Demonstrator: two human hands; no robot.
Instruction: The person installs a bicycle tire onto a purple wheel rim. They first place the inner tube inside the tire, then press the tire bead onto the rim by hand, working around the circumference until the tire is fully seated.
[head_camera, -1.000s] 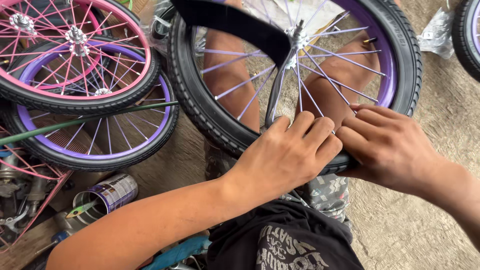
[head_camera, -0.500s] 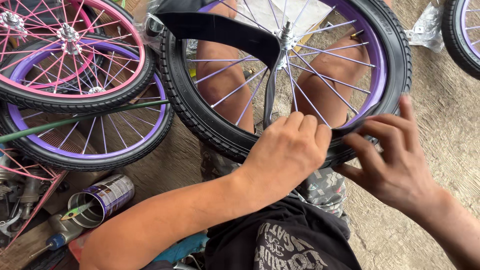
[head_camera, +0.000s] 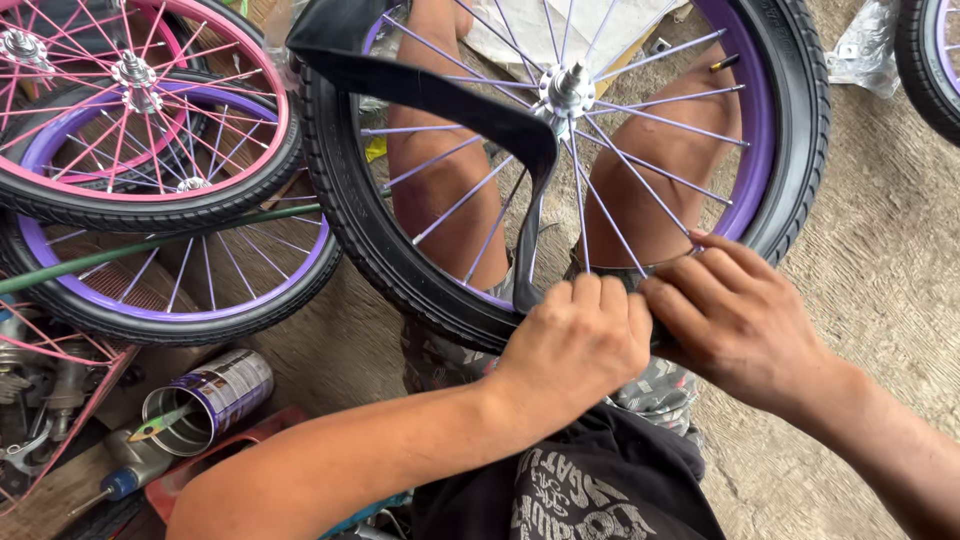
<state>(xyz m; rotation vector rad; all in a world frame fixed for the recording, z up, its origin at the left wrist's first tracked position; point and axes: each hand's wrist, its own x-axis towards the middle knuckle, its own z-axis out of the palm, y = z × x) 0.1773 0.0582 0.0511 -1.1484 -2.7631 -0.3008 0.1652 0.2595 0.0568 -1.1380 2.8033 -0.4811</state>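
Both hands — left hand (head_camera: 580, 345), right hand (head_camera: 735, 320) — clamped on the purple-rimmed wheel's tyre (head_camera: 400, 260), beside the inner tube (head_camera: 440, 90).

A pink-rimmed wheel (head_camera: 130, 110) overlaps a purple-rimmed wheel (head_camera: 180, 290) beside an open tin can (head_camera: 205, 400).

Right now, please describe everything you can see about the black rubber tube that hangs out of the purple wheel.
The inner tube is a flat, limp band of matte black rubber, not inflated. It leaves the tyre at the upper left, crosses in front of the purple spokes toward the hub, bends sharply there, then drops to the lower rim. There the left hand pinches its lower end against the purple wheel, and the right hand works beside it. No valve is visible on it.
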